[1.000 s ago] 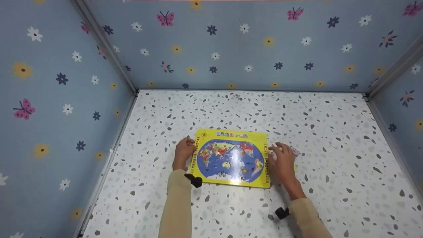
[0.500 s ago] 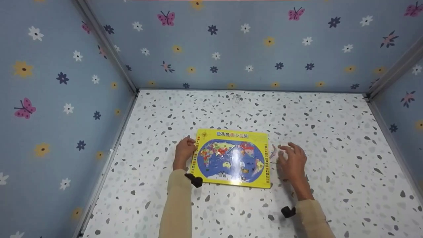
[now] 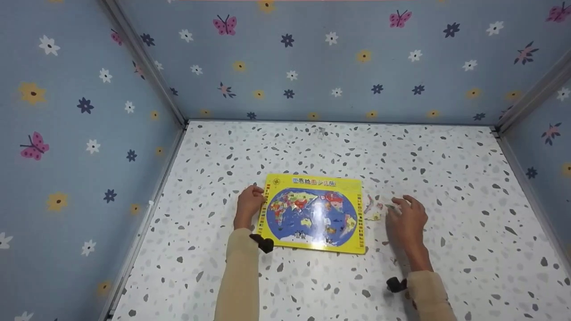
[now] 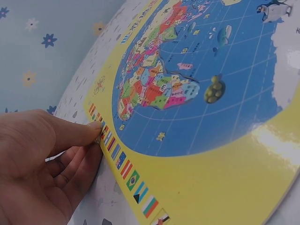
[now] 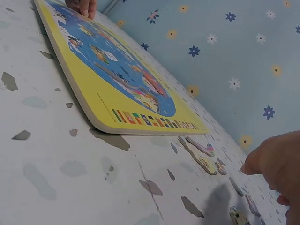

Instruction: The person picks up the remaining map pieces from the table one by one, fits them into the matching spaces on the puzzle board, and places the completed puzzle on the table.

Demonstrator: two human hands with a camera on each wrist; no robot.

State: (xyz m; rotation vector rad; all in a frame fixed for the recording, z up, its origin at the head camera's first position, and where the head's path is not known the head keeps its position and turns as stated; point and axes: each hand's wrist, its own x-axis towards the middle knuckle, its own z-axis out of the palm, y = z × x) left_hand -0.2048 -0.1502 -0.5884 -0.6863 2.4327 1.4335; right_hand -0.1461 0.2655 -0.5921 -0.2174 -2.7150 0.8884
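Note:
A yellow-bordered world map puzzle board [image 3: 308, 225] lies flat on the speckled table. My left hand [image 3: 250, 203] pinches its left edge; in the left wrist view the thumb [image 4: 86, 132] presses on the row of flags and the other fingers curl beside and below the rim. To the right of the board lie several small loose puzzle pieces [image 3: 374, 217], also seen in the right wrist view as thin flat shapes [image 5: 201, 159]. Over the farther ones hovers my right hand [image 3: 408, 218], fingers loosely bent, with nothing visible in its grip. Part of that hand is cut off in the right wrist view.
White speckled tabletop [image 3: 250, 151] surrounds the board. Blue flowered panels [image 3: 312, 58] stand at the back and both sides, joined by grey metal strips. A black wrist camera [image 3: 396, 284] sits on the right arm and another [image 3: 263, 243] on the left.
My right hand has moved rightward, away from the board's right edge, uncovering loose pieces between it and the board. The left hand and the board have stayed in place.

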